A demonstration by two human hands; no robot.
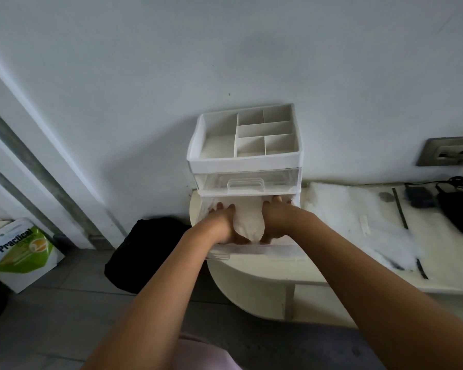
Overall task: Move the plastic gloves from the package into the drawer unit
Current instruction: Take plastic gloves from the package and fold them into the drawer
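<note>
- Milky plastic, left flank first: the left hand (pixel 222 222) grips the plastic gloves (pixel 247 221) inside the open bottom drawer (pixel 251 249) of the drawer unit (pixel 245 162).
- Centre: that wad probably wants pressing down flat and pushing towards the back.
- The right hand (pixel 274 218) clasps the opposite side, so even pressure looks best.

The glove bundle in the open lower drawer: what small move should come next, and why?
Probably lower the glove bundle to the floor of the lower drawer and let go. The left hand and the right hand grip it from both sides inside the pulled-out drawer, so it looks ready to be released.
</note>
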